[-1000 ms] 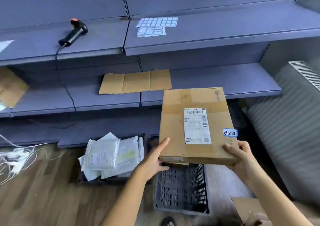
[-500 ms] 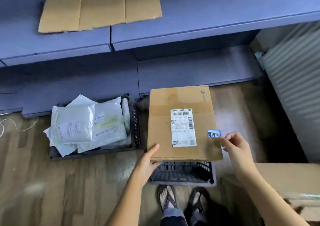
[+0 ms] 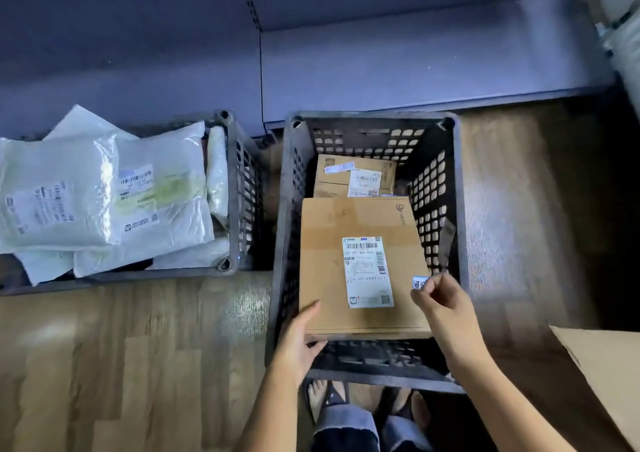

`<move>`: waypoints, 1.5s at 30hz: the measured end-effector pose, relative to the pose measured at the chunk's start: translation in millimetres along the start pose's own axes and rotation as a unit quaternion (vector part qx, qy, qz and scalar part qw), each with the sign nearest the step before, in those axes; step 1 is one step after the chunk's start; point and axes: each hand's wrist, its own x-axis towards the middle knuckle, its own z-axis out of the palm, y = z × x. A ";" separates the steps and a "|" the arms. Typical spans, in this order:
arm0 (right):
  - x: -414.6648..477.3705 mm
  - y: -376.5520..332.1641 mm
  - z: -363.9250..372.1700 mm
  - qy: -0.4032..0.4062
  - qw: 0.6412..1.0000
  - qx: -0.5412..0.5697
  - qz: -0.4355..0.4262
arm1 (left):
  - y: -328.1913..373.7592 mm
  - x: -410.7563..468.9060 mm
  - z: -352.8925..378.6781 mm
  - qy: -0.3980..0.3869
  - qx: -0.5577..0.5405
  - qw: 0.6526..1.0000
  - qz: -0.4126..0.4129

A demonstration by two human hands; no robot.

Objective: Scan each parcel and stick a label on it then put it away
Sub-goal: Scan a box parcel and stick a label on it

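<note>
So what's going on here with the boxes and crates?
A person is putting a labelled cardboard box into a black crate on the floor. The left hand holds its near left corner, and the right hand pinches its right edge beside a small blue sticker. A smaller box already lies in that crate. The second crate, to the left, holds white mailer bags.
</note>
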 end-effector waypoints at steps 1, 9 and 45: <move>4.0 5.6 4.2 -0.002 1.000 0.000 0.005 | -0.6 7.2 -0.7 0.012 -0.006 1.000 -0.012; 39.0 41.6 33.0 -0.044 0.999 -0.003 0.022 | -11.9 69.8 -16.5 0.063 -0.025 0.997 -0.045; 87.0 152.1 99.4 -0.337 0.757 -0.560 0.004 | -14.9 120.1 40.6 0.047 0.708 0.694 0.120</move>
